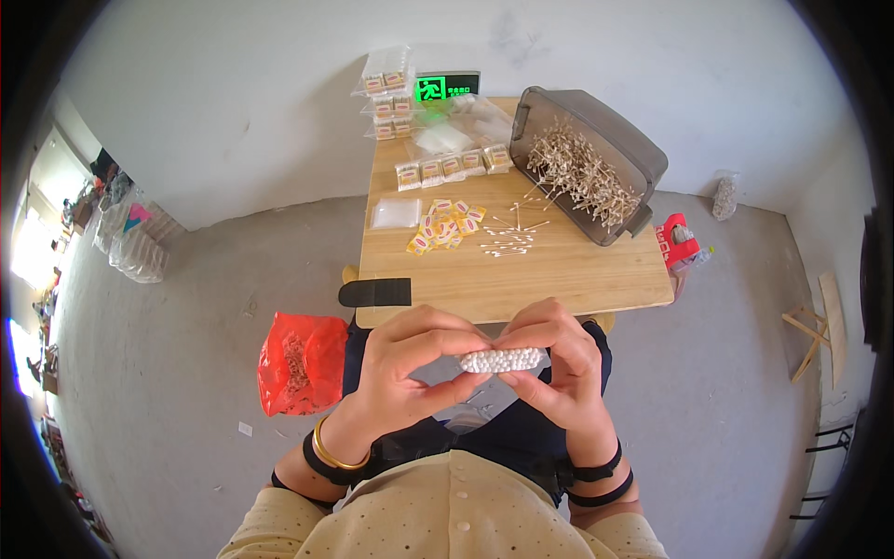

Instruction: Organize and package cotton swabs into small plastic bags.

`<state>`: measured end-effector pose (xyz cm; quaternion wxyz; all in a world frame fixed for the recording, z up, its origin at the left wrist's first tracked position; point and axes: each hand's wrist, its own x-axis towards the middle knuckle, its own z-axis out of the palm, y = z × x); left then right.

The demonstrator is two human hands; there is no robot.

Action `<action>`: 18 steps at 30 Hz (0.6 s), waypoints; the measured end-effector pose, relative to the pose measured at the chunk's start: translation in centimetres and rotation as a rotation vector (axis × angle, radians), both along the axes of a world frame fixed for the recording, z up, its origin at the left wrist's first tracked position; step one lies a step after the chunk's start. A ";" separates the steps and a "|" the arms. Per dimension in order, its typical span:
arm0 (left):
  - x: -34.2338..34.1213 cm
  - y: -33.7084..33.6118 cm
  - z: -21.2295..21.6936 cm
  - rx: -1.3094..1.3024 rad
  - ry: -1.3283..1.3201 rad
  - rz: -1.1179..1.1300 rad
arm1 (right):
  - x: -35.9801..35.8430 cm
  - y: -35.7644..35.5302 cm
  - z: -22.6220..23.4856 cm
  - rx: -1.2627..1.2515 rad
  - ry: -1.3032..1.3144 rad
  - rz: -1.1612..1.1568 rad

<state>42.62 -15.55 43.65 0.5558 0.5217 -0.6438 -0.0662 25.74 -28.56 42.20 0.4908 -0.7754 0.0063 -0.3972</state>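
Here the grey concrete floor (186, 307) runs out to the left, where clear bags (135, 247) sit against the white wall (279, 93). Nearer the person, a red plastic bag (300, 363) lies on the floor just left of the wooden tabletop (559, 275). A black flat piece (374, 293) hangs over the tabletop's near left corner. Along the far left edge are stacked clear packets (386, 93) and a row of small packed boxes (453, 168); a clear empty bag (395, 213) lies below them, with a heap of yellow wrappers (445, 225) beside it. Toward the middle, loose cotton swabs (507, 240) are scattered. The far right corner carries a tilted grey bin (596, 140) full of wooden-stemmed swabs (582, 172). Off the right edge a red tape dispenser (678, 240) rests on something low, and wooden pieces (815, 326) lean by the right wall.

In front of the tabletop's near edge, over the lap, the left hand (410, 368) and right hand (559, 363) meet. Both grips are pressed tight, fingers curled in, pinching a bundle of white-tipped cotton swabs (503, 360) between them, the left at its left end, the right at its right end. The bundle lies level, tips facing the viewer.
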 end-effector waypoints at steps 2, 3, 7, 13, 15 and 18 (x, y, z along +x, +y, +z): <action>0.2 0.2 0.0 0.012 -0.051 -0.004 | 0.1 0.2 -0.1 0.038 -0.006 -0.020; 0.3 0.3 0.1 0.017 -0.076 -0.007 | 0.1 0.3 -0.1 0.057 -0.009 -0.031; 0.5 0.2 0.2 0.023 -0.074 -0.037 | 0.3 0.2 -0.5 0.075 -0.045 -0.033; 0.1 0.0 0.5 0.061 0.013 -0.016 | 0.2 -0.4 -0.2 -0.049 -0.008 0.028; 0.4 0.2 0.4 0.063 -0.038 -0.011 | 0.2 -0.3 0.0 -0.049 -0.001 0.031; 0.8 0.1 0.3 0.035 -0.077 -0.015 | 0.2 -0.2 -0.1 0.033 0.020 0.026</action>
